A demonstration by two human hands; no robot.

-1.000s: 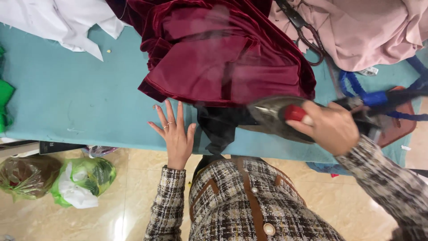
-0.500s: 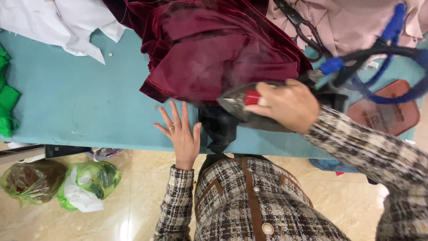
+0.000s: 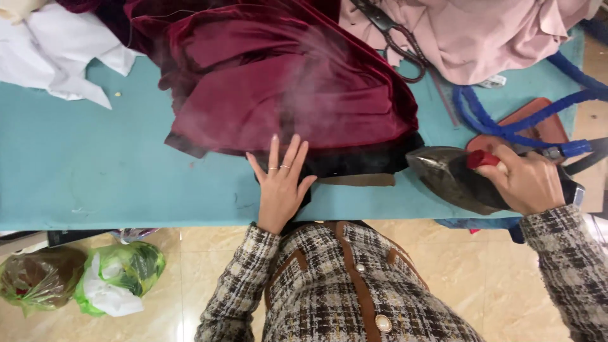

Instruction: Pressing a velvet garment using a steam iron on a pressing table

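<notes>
**Pressing the dark hem strip: hand and iron placement**

On the floor at far left lie two tied plastic bags [image 3: 82,288], well clear of the work. The teal pressing table [image 3: 95,171] carries white cloth [image 3: 69,57] at its far left corner.

The left hand [image 3: 280,187] lies flat, fingers spread wide, palm down on the black fabric edge [image 3: 354,166] that shows just under the maroon velvet garment [image 3: 285,88]. A thin tan strip [image 3: 358,180] lies beside it along the near edge. Steam hangs over the velvet.

Keep the flat hand pinning the edge taut, with the fingers held well back from the sole-plate's path.

The right hand [image 3: 529,183] is closed around the red handle of the steam iron [image 3: 453,177], whose tip points at the black edge. Judged from its position, the iron should travel along the strip, not onto the velvet pile.

Scissors [image 3: 396,38] lie on pink cloth [image 3: 481,35]; the blue hose [image 3: 506,123] trails right over the brown rest pad [image 3: 538,126]. Keep it off the fabric.
</notes>
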